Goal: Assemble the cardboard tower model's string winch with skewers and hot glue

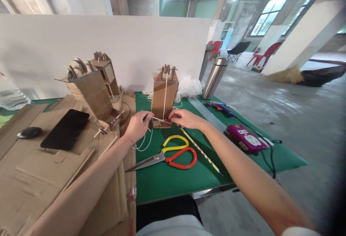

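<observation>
A cardboard tower (160, 95) stands upright on the green table, with round cardboard wheels (167, 69) on an axle at its top. White string (165, 97) runs from the wheels down its front to a thin pale stick (159, 119) low at the base. My left hand (139, 125) is closed in a pinch at the stick's left end; loose string (148, 144) hangs below it. My right hand (186, 118) is at the tower's lower right corner, fingers bent together by the stick's other end; what they grip is hidden. Scissors (162, 156) and a patterned pencil (202, 152) lie in front.
Two more cardboard towers (93, 93) stand left, behind a phone (65, 129) and mouse (29, 132) on cardboard sheets (43, 171). To the right are a steel flask (215, 79), glue sticks (207, 113), a glue gun (219, 108) and a purple power strip (244, 139) with cables.
</observation>
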A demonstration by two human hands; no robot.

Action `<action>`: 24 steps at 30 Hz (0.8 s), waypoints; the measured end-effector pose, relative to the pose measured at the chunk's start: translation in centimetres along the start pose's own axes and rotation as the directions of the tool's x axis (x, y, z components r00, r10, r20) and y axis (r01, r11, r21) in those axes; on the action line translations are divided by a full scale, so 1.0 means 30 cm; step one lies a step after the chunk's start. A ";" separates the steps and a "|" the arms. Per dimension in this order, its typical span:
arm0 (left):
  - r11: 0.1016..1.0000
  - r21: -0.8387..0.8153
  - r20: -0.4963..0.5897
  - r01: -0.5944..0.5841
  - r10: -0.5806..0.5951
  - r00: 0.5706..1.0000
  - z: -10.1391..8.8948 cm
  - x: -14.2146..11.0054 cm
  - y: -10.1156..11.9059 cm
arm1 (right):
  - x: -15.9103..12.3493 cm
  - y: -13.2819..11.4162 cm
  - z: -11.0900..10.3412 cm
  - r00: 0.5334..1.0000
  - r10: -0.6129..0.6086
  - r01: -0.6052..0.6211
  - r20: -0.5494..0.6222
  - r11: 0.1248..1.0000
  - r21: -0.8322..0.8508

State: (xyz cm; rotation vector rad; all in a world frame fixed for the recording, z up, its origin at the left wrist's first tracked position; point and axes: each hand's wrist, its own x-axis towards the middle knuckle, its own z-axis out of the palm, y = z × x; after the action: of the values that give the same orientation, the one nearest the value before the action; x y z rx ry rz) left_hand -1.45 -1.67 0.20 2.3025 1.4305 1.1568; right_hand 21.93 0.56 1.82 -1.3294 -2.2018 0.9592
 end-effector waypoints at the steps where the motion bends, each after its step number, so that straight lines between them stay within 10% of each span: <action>1: 1.000 -0.004 -0.008 -0.003 0.003 1.000 0.001 0.000 -0.001 | 0.001 0.002 0.000 1.000 -0.001 0.001 -0.001 1.000 0.003; 24: 1.000 -0.005 0.003 0.023 -0.023 1.000 -0.002 0.002 -0.011 | 0.004 0.012 0.004 1.000 0.010 -0.011 0.017 0.999 0.045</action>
State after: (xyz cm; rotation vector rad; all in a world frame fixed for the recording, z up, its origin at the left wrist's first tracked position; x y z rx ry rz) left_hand -1.69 -1.46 0.09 2.2777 1.4476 1.1481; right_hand 22.01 0.73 1.47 -1.3187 -2.1744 1.0212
